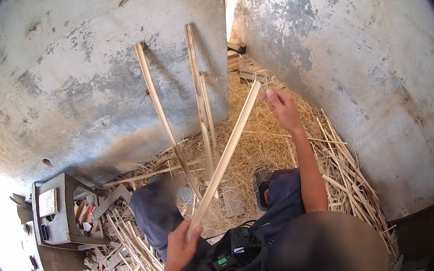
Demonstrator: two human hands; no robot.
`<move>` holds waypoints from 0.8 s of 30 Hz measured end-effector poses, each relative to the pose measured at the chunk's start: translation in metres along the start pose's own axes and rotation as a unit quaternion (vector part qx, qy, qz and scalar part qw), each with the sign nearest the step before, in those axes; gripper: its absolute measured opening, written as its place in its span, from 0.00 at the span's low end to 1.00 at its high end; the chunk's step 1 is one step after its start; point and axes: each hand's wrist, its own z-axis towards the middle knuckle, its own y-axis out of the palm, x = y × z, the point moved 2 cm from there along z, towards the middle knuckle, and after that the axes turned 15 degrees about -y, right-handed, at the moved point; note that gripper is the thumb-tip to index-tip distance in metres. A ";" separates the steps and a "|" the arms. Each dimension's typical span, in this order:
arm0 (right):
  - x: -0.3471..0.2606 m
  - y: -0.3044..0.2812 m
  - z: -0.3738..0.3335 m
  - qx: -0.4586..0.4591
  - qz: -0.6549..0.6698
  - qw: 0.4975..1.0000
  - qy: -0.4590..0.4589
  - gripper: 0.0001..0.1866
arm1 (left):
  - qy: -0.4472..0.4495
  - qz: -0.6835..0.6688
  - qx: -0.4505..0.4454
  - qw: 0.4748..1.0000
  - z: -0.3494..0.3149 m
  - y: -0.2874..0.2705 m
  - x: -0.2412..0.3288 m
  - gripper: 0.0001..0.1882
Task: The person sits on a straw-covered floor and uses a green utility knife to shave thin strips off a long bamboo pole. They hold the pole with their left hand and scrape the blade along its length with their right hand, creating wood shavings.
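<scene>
My left hand (181, 246) is closed around the lower end of a long, pale split bamboo strip (232, 145). The strip slants up and away to the right, its far end in the air. Beside that far end is my right hand (282, 110), fingers pinched together. Whatever sits in the pinch is too small to make out; thin curly fibres show near the fingertips. Between my knees and under the strip, the ground is covered with straw-like shavings (269, 123).
Two bamboo pieces, a left one (154, 96) and a right one (196, 79), lean on the worn left wall (85, 67). Thin sticks (349, 172) are heaped along the right wall. A battered wooden stool (63, 214) stands at lower left, near more cut sticks (133, 238).
</scene>
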 end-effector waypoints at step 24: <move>-0.065 0.056 -0.049 -0.116 0.236 0.964 0.030 0.26 | -0.026 -0.140 -0.101 0.985 0.052 0.011 0.031 0.13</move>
